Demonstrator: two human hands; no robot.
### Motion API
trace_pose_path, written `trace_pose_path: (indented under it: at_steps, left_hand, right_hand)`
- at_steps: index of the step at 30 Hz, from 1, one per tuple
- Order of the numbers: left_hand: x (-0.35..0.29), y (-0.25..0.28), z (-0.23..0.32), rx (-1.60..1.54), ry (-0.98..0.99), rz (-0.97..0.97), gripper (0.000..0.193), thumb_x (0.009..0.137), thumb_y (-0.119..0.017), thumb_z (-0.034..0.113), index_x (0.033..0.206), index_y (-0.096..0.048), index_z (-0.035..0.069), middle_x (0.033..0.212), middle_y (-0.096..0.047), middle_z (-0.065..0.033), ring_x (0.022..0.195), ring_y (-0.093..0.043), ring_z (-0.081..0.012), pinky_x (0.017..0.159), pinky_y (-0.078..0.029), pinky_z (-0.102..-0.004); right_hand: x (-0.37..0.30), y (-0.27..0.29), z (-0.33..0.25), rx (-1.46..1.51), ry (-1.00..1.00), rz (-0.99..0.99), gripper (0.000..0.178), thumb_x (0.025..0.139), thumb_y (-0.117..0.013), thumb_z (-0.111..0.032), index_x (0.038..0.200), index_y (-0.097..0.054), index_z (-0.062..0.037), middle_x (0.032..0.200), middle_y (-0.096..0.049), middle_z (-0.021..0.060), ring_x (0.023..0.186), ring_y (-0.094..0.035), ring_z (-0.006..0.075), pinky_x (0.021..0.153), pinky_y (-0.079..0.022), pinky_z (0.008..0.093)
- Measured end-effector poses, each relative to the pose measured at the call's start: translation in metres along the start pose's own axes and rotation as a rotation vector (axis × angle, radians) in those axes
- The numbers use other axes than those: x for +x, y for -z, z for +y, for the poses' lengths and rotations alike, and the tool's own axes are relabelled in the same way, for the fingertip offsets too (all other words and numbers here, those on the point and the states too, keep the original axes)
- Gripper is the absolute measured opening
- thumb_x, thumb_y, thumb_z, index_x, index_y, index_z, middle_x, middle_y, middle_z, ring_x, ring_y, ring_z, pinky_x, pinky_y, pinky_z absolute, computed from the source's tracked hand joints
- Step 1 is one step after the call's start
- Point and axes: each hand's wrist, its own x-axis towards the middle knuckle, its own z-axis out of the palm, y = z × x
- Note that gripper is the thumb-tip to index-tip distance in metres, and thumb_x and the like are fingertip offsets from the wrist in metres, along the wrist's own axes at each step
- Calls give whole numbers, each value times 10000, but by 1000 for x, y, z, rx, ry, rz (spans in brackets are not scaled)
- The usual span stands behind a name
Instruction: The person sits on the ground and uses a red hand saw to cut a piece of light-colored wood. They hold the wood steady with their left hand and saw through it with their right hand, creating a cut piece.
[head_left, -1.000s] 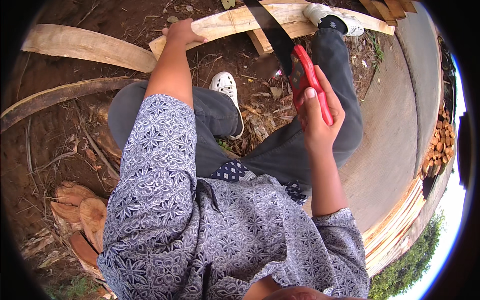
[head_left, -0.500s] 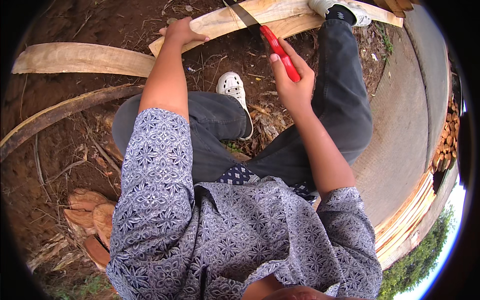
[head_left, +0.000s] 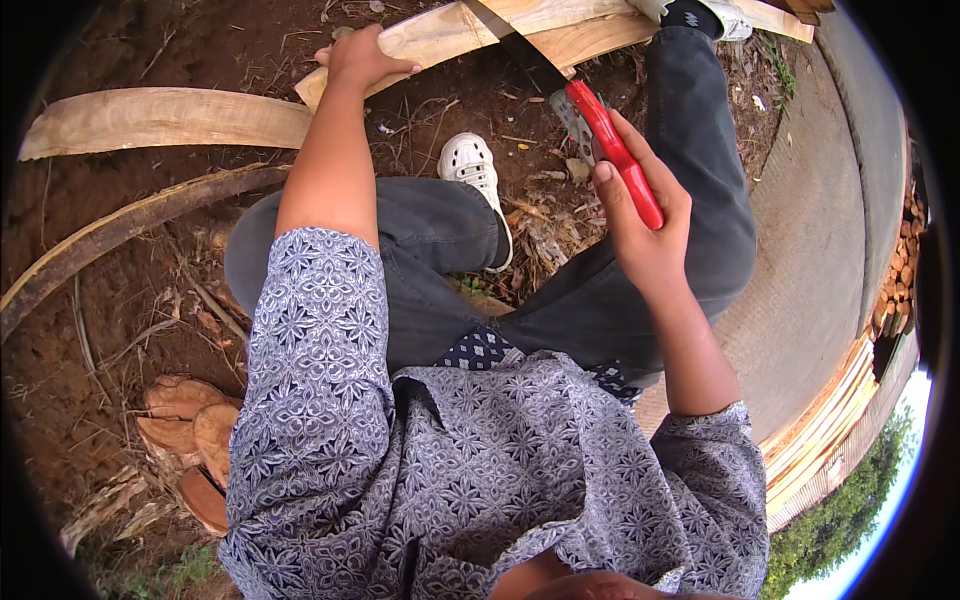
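A hand saw (head_left: 612,150) with a red handle is in my right hand (head_left: 650,215), fingers wrapped round the grip. Its dark blade (head_left: 520,50) slants up and left across a pale wooden board (head_left: 440,48) near the top of the view. My left hand (head_left: 360,58) grips that board by its left end, thumb on the top face and fingers over the far edge. Below the upper board another pale board (head_left: 590,42) shows. A shoe of mine (head_left: 738,18) rests at the boards' right part. The blade's far tip is cut off by the view's edge.
A curved pale plank (head_left: 170,120) and a curved bark-edged strip (head_left: 130,220) lie on the brown soil at left. Cut wood rounds (head_left: 190,430) sit lower left. At right are a grey curved sheet surface (head_left: 800,250) and stacked wood (head_left: 900,270).
My right hand has drawn the saw back, down and to the right, so more of the blade shows on my side of the board. My left hand stays on the board.
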Motion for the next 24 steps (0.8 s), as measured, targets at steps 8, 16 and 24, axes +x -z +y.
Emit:
trace_pose_path:
  at_steps: [8, 16, 24]
  left_hand:
    - [5, -11, 0, -18, -8, 45, 1003, 497, -896, 729, 1310, -695, 177, 1179, -759, -103, 1152, -688, -303, 988, -354, -547]
    - [-3, 0, 17, -33, -5, -30, 1100, 499, -896, 710, 1381, -639, 103, 1263, -722, -164, 1227, -653, -316, 1006, -406, -529]
    - [-3, 8, 7, -38, 4, -22, 1116, 500, -902, 701, 1408, -627, 114, 1254, -723, -158, 1211, -658, -317, 1002, -400, -523]
  right_hand:
    - [112, -78, 65, 67, 174, 190, 432, 961, -722, -233, 1323, -681, 0, 873, -744, 90, 767, -635, 94, 742, -533, 273]
    - [76, -88, 107, 123, 80, 71, 554, 988, -713, -170, 1501, -539, -54, 1117, -725, 73, 908, -624, 70, 821, -520, 255]
    - [63, -94, 152, 80, 118, 46, 618, 982, -727, -216, 1550, -492, -148, 1316, -700, 166, 1118, -663, 162, 968, -505, 321]
